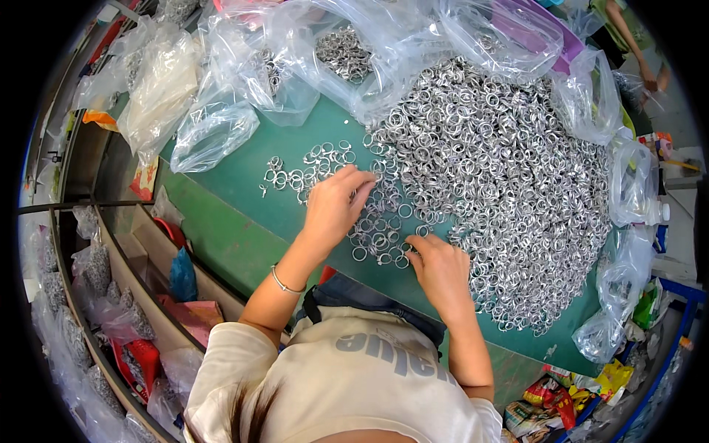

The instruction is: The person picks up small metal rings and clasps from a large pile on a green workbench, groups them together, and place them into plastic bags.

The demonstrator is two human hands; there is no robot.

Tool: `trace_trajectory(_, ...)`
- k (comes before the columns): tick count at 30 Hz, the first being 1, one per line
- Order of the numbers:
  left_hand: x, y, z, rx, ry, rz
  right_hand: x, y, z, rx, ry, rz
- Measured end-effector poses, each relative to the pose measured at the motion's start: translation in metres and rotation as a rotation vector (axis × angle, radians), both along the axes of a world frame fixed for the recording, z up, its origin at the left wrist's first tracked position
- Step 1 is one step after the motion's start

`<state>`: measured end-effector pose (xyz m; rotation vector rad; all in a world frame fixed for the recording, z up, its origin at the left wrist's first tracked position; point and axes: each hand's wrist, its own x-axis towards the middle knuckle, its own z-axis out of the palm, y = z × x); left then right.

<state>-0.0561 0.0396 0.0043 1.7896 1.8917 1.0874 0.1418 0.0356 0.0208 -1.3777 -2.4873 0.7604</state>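
A large heap of silver metal rings (509,184) covers the right side of the green table. My left hand (340,198) is closed in a pinch at the heap's left edge; whatever its fingertips hold is too small to make out. Nearer to me, my right hand (442,272) has thumb and forefinger pinched on a small silver ring (407,247). Between the hands lies a thin spread of loose rings (379,229). A smaller group of rings (317,166) sits beyond and left of my left hand.
Clear plastic bags (218,136) line the table's far edge, one holding a pile of metal pieces (343,53). More bags (631,184) edge the right side, near a purple tray (565,40). Shelves with bagged parts (96,269) stand at left. Another person's arm (631,44) shows far right.
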Motion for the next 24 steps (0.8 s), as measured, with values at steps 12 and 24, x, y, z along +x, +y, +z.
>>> trace_trajectory(12, 0.017, -0.032, 0.009, -0.152, 0.047, -0.124, -0.017, -0.009, -0.016, 0.110, 0.170, -0.056)
trace_trajectory(24, 0.012, -0.043, 0.003, -0.171, -0.085, -0.058, 0.031, -0.004, 0.007, 0.033, 0.469, -0.412)
